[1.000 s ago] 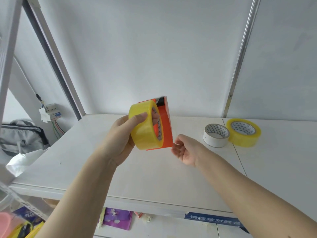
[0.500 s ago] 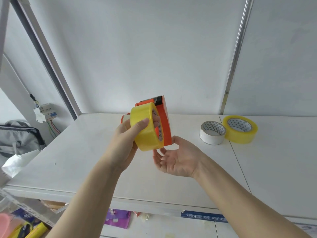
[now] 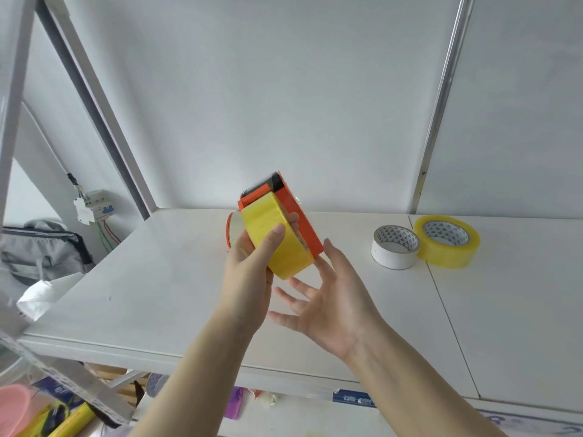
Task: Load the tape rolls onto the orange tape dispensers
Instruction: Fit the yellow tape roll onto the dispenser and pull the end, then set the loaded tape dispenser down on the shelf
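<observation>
My left hand [image 3: 252, 272] grips a yellow tape roll [image 3: 277, 238] that sits against an orange tape dispenser [image 3: 299, 216], both held above the white shelf [image 3: 157, 279]. The dispenser's black toothed end points up and away. My right hand [image 3: 328, 298] is spread open just below and to the right of the roll, palm up, fingertips close to the dispenser's lower edge. Behind my left hand an orange ring [image 3: 229, 230] shows on the shelf, mostly hidden. A white tape roll [image 3: 396, 247] and another yellow tape roll [image 3: 448, 241] lie flat at the right.
A white wall backs the shelf, with a metal upright [image 3: 438, 121] at the right and slanted frame bars [image 3: 88, 99] at the left. A grey bag [image 3: 41, 250] and a breaker box [image 3: 91, 206] sit at the far left. Clutter lies below the shelf's front edge.
My left hand has tilted the roll and dispenser, turning the toothed end up and away. My right hand has opened wider and moved under the roll.
</observation>
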